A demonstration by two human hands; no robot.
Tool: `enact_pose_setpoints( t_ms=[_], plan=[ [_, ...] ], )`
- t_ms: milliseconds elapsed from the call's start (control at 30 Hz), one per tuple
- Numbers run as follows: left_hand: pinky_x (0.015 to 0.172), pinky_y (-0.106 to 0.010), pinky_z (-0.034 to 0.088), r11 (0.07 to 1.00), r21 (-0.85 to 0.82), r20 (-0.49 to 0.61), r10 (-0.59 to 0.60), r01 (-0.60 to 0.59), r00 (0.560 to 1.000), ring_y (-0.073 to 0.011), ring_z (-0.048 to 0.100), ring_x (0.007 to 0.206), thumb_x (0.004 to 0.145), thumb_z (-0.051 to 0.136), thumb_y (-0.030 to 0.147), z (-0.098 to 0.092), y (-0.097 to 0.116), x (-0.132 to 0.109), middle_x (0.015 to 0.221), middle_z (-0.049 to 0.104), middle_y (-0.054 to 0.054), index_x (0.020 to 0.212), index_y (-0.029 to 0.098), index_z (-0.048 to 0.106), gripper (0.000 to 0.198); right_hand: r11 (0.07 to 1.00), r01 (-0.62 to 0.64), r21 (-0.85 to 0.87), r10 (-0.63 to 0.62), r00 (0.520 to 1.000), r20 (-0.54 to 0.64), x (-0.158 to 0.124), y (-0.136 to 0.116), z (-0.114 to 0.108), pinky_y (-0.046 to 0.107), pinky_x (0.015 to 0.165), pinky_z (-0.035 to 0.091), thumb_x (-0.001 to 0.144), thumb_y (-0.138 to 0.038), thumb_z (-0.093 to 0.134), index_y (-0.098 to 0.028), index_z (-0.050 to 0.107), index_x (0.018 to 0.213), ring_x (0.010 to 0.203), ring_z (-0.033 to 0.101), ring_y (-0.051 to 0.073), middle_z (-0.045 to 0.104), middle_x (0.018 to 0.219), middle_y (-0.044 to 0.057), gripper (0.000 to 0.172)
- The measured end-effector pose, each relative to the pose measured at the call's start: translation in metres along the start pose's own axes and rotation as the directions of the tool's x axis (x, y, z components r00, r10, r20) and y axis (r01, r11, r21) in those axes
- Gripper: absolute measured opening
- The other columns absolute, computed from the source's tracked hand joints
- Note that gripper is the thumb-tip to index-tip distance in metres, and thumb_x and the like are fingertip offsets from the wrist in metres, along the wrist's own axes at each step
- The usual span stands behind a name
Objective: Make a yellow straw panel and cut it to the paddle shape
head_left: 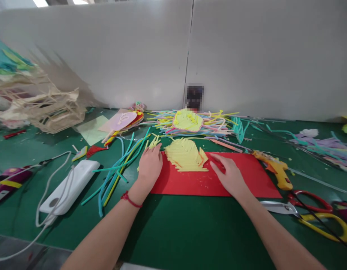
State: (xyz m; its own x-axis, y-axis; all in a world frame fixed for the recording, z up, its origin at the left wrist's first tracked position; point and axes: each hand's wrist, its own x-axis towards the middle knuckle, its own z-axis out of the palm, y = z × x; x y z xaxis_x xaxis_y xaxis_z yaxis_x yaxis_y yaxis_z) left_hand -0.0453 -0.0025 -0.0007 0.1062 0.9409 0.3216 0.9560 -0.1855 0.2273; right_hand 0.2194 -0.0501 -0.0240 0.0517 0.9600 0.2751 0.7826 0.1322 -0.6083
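Observation:
A red sheet [190, 185] lies flat on the green table, bearing a rounded panel of pale yellow strips [184, 153] laid side by side. A small separate yellow piece [202, 156] rests at the panel's right edge, with orange lines on both. My left hand [150, 163], a red cord at its wrist, lies at the sheet's left edge with fingers stretched forward beside loose yellow strips [153, 141]. Its fingertips are partly hidden from me. Over the sheet's right part, my right hand [228, 173] has thumb and fingers apart, just right of the small piece, holding nothing.
A yellow glue gun [274, 168] and scissors [321, 215] lie to the right. Leftward are colored strips [117, 168], a white power bank [70, 187] with a cable, and a purple tool [10, 183]. A strip bundle [162, 127] with a yellow oval [187, 120] lies behind.

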Motion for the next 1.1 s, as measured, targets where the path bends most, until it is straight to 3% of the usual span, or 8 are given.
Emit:
enact_pose_setpoints(
  t_ms=[300, 467, 533, 633, 800, 900, 1033, 1100],
  plan=[
    [0.11, -0.053, 0.026, 0.994, -0.102, 0.026, 0.037, -0.034, 0.999, -0.0238, 0.062, 0.108, 0.086, 0.044, 0.013, 0.007, 0.0, -0.002, 0.11, 0.069, -0.01, 0.121, 0.017, 0.056, 0.037, 0.999, 0.035, -0.01, -0.033, 0.992, 0.126, -0.004, -0.014, -0.005, 0.054, 0.095, 0.04, 0.088, -0.044, 0.045, -0.025, 0.059, 0.118, 0.112, 0.057, 0.029, 0.065, 0.117, 0.009, 0.038],
    [0.111, -0.053, 0.026, 0.914, -0.403, 0.038, 0.058, -0.038, 0.998, -0.0225, 0.057, 0.114, 0.086, 0.045, 0.015, 0.007, 0.004, -0.002, 0.12, 0.065, -0.007, 0.111, 0.021, 0.06, 0.029, 0.995, 0.034, 0.095, -0.046, 0.991, 0.128, -0.007, -0.018, -0.005, 0.05, 0.097, 0.04, 0.087, -0.043, 0.047, -0.024, 0.062, 0.114, 0.111, 0.057, 0.027, 0.065, 0.116, 0.009, 0.036],
    [0.105, -0.048, 0.038, 0.805, -0.591, 0.063, -0.004, 0.041, 0.998, -0.0215, 0.059, 0.111, 0.086, 0.047, 0.018, 0.006, 0.007, -0.001, 0.119, 0.064, -0.007, 0.113, 0.021, 0.059, 0.029, 0.991, 0.008, 0.131, -0.024, 0.992, 0.121, -0.006, -0.019, -0.007, 0.048, 0.097, 0.042, 0.087, -0.044, 0.048, -0.023, 0.063, 0.111, 0.11, 0.058, 0.026, 0.066, 0.115, 0.01, 0.035],
    [0.091, -0.039, 0.05, 0.546, -0.819, 0.138, -0.111, 0.177, 0.984, -0.0193, 0.063, 0.1, 0.08, 0.056, 0.021, 0.007, 0.011, 0.0, 0.112, 0.065, -0.008, 0.125, 0.021, 0.051, 0.044, 0.978, -0.034, 0.204, 0.01, 0.993, 0.117, -0.007, -0.023, -0.012, 0.042, 0.095, 0.045, 0.087, -0.044, 0.047, -0.022, 0.065, 0.105, 0.107, 0.06, 0.023, 0.067, 0.111, 0.009, 0.033],
    [0.083, -0.036, 0.054, 0.111, -0.92, 0.343, -0.235, 0.375, 0.91, -0.0211, 0.063, 0.099, 0.073, 0.065, 0.025, 0.009, 0.018, -0.001, 0.112, 0.064, -0.009, 0.123, 0.018, 0.053, 0.051, 0.946, -0.093, 0.312, 0.056, 0.991, 0.124, -0.009, -0.032, -0.021, 0.037, 0.093, 0.047, 0.087, -0.044, 0.049, -0.023, 0.068, 0.096, 0.104, 0.062, 0.022, 0.069, 0.106, 0.007, 0.03],
    [0.081, -0.04, 0.055, 0.011, -0.902, 0.426, -0.144, 0.432, 0.893, -0.0236, 0.065, 0.092, 0.07, 0.069, 0.03, 0.006, 0.021, -0.003, 0.104, 0.068, -0.008, 0.106, 0.017, 0.063, 0.038, 0.935, -0.105, 0.34, 0.053, 0.986, 0.16, -0.011, -0.034, -0.02, 0.039, 0.092, 0.047, 0.085, -0.045, 0.051, -0.023, 0.069, 0.092, 0.1, 0.063, 0.023, 0.07, 0.102, 0.007, 0.029],
    [0.082, -0.039, 0.054, -0.053, -0.905, 0.426, -0.126, 0.423, 0.896, -0.0222, 0.066, 0.09, 0.066, 0.072, 0.031, 0.003, 0.021, -0.003, 0.096, 0.07, -0.005, 0.093, 0.018, 0.064, 0.031, 0.9, -0.186, 0.393, 0.14, 0.98, 0.143, -0.012, -0.03, -0.013, 0.039, 0.084, 0.051, 0.083, -0.047, 0.054, -0.021, 0.053, 0.126, 0.085, 0.065, 0.02, 0.07, 0.085, 0.005, 0.05],
    [0.082, -0.036, 0.053, -0.083, -0.899, 0.438, -0.131, 0.43, 0.89, -0.0208, 0.066, 0.09, 0.065, 0.073, 0.03, 0.003, 0.021, -0.004, 0.095, 0.07, -0.005, 0.093, 0.018, 0.062, 0.033, 0.881, -0.218, 0.42, 0.183, 0.975, 0.124, -0.012, -0.027, -0.009, 0.037, 0.081, 0.052, 0.082, -0.048, 0.055, -0.019, 0.047, 0.131, 0.082, 0.065, 0.019, 0.068, 0.084, 0.005, 0.058]
  ],
)
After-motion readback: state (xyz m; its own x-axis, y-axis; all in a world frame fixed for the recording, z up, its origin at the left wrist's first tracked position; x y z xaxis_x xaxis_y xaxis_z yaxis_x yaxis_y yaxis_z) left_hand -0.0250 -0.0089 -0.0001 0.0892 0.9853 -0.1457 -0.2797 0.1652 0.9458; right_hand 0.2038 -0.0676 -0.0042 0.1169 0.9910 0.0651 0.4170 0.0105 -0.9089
